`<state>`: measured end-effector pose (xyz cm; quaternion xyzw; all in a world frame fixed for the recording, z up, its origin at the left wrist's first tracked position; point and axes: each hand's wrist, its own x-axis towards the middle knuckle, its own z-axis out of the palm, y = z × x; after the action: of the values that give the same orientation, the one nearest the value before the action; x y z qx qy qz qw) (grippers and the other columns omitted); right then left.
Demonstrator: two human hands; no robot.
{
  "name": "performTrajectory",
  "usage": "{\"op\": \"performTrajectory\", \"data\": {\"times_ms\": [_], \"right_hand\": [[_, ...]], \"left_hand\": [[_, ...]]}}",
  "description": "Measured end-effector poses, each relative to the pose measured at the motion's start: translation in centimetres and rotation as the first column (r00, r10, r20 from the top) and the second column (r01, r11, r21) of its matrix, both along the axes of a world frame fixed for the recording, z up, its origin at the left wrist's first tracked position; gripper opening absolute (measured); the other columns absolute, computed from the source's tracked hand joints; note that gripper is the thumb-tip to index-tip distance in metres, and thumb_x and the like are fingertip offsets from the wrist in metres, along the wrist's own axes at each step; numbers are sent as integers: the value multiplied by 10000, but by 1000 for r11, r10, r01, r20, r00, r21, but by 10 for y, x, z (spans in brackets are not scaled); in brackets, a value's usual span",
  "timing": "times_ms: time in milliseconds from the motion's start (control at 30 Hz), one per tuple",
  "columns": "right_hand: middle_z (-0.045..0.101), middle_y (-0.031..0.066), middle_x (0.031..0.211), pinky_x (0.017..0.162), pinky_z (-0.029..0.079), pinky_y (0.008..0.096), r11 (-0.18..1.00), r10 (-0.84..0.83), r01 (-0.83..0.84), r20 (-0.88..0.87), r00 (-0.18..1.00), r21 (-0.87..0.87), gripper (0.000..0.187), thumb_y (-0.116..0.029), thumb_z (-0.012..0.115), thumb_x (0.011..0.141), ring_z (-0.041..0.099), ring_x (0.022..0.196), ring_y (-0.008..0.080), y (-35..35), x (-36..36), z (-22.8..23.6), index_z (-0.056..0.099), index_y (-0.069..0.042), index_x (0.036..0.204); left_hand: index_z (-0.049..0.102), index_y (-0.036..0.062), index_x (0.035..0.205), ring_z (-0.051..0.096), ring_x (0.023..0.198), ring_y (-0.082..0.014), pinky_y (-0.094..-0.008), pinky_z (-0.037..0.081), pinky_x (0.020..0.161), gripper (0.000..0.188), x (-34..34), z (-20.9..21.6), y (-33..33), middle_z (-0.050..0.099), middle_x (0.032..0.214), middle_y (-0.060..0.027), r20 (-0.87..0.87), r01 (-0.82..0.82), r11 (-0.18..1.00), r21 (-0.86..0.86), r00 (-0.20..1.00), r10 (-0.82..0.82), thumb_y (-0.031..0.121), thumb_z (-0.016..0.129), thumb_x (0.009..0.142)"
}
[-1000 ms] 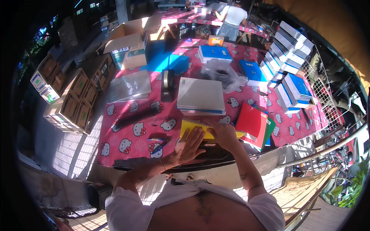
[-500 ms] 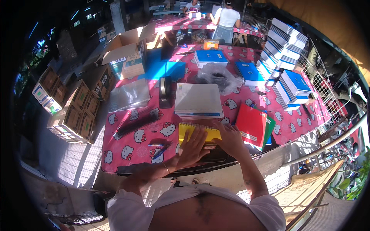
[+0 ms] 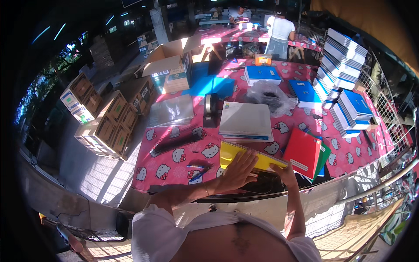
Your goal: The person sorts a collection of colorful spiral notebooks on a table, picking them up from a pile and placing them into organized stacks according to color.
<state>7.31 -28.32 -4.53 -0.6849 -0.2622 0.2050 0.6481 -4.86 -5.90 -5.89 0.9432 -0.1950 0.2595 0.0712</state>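
Observation:
A yellow spiral notebook [image 3: 228,153] lies slanted at the near edge of the table, its wire binding along the far side. My left hand [image 3: 238,172] rests flat on its cover, fingers stretched out. At the notebook's right end, my right hand [image 3: 285,174] grips the corner, thumb on top and the other fingers mostly hidden. Just beyond the notebook is a stack of notebooks with a white cover on top [image 3: 245,118]. To the right, a red notebook [image 3: 302,150] partly covers a green one [image 3: 324,158].
Blue-covered notebooks stand in tall stacks [image 3: 342,56] at the right. A tape dispenser [image 3: 211,111], clear plastic sheets [image 3: 171,112], a pen [image 3: 199,175] and an open carton [image 3: 168,72] are to the left. Crumpled plastic [image 3: 271,98] lies behind the white stack. Two people are at a far table.
The notebook has turned, its right end now nearer me. My right hand has moved from its top to its right corner and closed there. My left hand stays flat on the cover.

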Motion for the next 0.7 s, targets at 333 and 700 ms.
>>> {"op": "performTrajectory", "data": {"times_ms": [333,700], "right_hand": [[728,70,993,815,505,259,996,-75,70,86,994,62,359,-160,731,904,628,891,94,4,0,-19,668,31,1201],[714,83,1071,833,510,267,974,-128,119,35,991,194,318,-42,727,875,637,935,109,5,-17,-7,657,52,1171]], "left_hand": [[285,-54,1504,200,1509,-348,-554,120,1202,846,23,-1,6,255,1592,-238,107,29,985,169,993,-48,596,412,979],[303,-85,1488,202,1504,-375,-558,120,1194,827,78,71,-20,256,1581,-269,142,-157,987,45,979,149,546,457,976]]}}
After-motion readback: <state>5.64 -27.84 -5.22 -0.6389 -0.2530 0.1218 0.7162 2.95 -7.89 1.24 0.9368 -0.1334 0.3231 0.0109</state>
